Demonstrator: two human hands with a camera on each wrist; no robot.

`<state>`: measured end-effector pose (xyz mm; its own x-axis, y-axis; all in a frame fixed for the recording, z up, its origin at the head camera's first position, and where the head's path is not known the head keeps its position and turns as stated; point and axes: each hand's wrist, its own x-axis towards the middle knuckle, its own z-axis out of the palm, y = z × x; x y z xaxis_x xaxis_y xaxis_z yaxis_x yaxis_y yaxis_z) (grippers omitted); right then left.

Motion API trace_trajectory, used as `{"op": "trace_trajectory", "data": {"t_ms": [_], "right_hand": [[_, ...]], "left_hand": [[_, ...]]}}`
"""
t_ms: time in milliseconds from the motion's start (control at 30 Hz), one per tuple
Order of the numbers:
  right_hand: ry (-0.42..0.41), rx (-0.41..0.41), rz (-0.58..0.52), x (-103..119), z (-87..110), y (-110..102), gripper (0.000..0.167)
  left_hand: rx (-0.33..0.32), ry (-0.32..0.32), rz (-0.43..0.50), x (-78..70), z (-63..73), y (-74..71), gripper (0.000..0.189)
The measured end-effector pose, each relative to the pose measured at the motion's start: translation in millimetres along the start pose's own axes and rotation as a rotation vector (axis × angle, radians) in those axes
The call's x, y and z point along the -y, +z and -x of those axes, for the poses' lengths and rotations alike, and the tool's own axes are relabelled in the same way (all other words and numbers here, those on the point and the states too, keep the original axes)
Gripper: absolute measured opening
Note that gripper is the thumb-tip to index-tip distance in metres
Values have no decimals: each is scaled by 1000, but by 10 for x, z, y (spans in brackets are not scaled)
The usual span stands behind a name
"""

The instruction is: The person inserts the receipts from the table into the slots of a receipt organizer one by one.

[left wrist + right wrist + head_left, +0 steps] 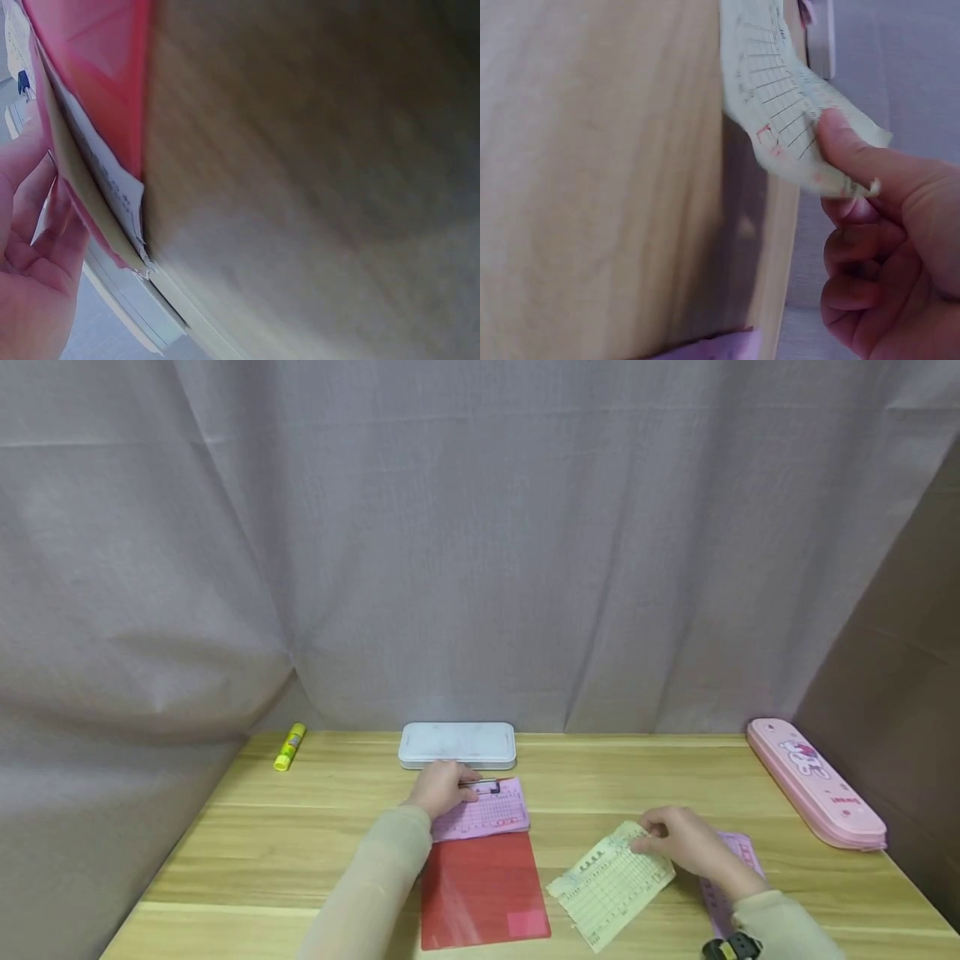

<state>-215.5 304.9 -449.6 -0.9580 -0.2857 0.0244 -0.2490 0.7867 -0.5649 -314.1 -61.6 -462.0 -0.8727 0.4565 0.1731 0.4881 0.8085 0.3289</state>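
A red clipboard [480, 889] lies on the table, with pink printed slips [487, 814] at its upper end beneath the metal clip [487, 782]. My left hand [441, 787] grips the clipboard at its clip end. In the left wrist view, pink, yellowish and white paper layers [94, 169] fan slightly apart beside the fingers. To the right, my right hand [686, 839] pinches a pale yellow printed slip [615, 885] by its upper right corner, thumb on top. In the right wrist view this slip [772, 90] is bent and raised off the wood. Another pink slip [742, 852] lies partly hidden under the right forearm.
A white case [457, 743] stands just behind the clipboard. At the far left lies a yellow glue stick [290, 747]. A pink pencil case [817, 785] occupies the table's right edge. Grey curtain [480, 543] closes off the back of the wooden table [247, 860].
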Motion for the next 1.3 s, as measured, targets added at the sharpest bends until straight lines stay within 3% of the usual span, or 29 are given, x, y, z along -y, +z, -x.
{"op": "trace_trajectory", "data": {"t_ms": [167, 500, 633, 1000, 1300], "right_hand": [[-17, -22, -114, 11, -21, -72, 32], [32, 47, -399, 115, -100, -91, 28], [101, 48, -489, 164, -165, -19, 31], [176, 26, -605, 478, -388, 276, 30], [225, 15, -632, 655, -569, 513, 29]], "left_hand": [[5, -8, -1, 22, -8, 7, 30], [0, -12, 5, 38, -12, 2, 29], [-5, 4, 0, 41, -17, 13, 30], [3, 2, -12, 52, -34, 29, 31], [8, -2, -17, 36, -41, 33, 27]]}}
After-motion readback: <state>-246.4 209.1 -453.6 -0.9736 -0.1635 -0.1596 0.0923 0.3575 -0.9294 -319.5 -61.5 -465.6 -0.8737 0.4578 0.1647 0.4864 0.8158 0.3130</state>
